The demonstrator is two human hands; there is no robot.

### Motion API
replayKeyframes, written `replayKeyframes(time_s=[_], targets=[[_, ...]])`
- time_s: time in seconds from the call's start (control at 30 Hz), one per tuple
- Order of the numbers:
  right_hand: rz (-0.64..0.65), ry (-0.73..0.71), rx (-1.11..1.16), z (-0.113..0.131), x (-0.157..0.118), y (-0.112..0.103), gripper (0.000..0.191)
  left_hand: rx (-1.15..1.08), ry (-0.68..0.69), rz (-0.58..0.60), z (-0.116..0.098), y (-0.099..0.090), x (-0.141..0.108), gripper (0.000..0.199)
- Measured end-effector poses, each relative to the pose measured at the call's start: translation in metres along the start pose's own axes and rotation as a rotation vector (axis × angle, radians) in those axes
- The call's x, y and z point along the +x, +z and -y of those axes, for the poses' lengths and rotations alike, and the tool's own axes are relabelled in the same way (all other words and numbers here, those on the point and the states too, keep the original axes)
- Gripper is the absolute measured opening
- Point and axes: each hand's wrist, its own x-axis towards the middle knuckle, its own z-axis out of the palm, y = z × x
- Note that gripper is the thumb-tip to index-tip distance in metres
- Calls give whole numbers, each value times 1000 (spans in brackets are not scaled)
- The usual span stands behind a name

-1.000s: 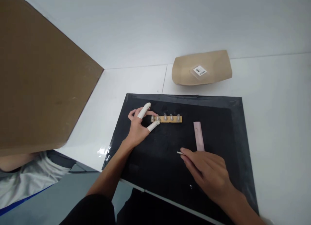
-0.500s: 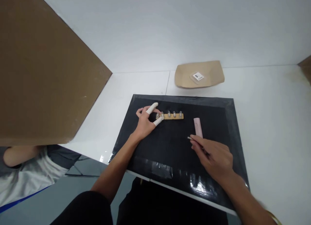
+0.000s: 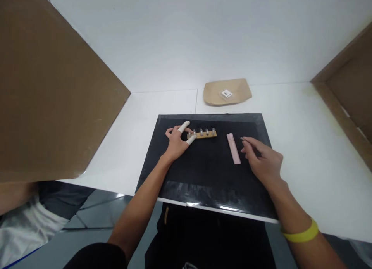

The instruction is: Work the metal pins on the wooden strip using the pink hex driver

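Observation:
A narrow wooden strip (image 3: 208,134) lies on the black mat, with several small clear pieces (image 3: 207,132) standing in a row along it. My left hand (image 3: 176,144) holds the strip's left end, its thumb at the near side and fingers around the far side; white covers sleeve the thumb and forefinger. My right hand (image 3: 263,156) is closed in a pinch on a thin, short tool (image 3: 243,138) whose pale tip pokes out past the fingertips; its kind is too small to tell. Just left of that hand lies a flat pink bar (image 3: 233,149), untouched.
The black mat (image 3: 203,164) covers the middle of the white table (image 3: 293,145). Behind it sits a brown paper tray (image 3: 210,94) holding a small clear case with a label (image 3: 226,93). Brown panels (image 3: 66,87) stand at both sides. Another person's clothing (image 3: 35,214) shows lower left.
My right hand has moved away from the pink bar, to the right and farther back, still pinching the thin tool. My left hand stays at the strip. The camera view has shifted somewhat.

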Motion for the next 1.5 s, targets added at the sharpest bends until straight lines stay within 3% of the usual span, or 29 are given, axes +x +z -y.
replayKeyframes(time_s=[0.27, 0.83, 1.0, 1.2, 1.33, 1.43, 1.5], targets=[[2, 17, -36, -6, 2, 0, 36, -13, 6, 5, -1, 1, 0, 57], [126, 237, -100, -7, -3, -2, 47, -46, -9, 31, -3, -7, -4, 62], [107, 267, -186, -1, -4, -7, 49, -25, 76, 101, 0, -12, -8, 82], [104, 207, -185, 1, -6, -7, 45, -39, 204, 150, 5, -27, -15, 115], [92, 137, -142, -2, -7, -5, 40, -222, 182, 46, 7, -38, -15, 108], [79, 60, -120, -2, -6, -4, 30, -563, 192, 13, -6, -41, -23, 96], [50, -38, -110, 1, -3, -4, 23, -828, 168, 51, -24, -44, -35, 93]])
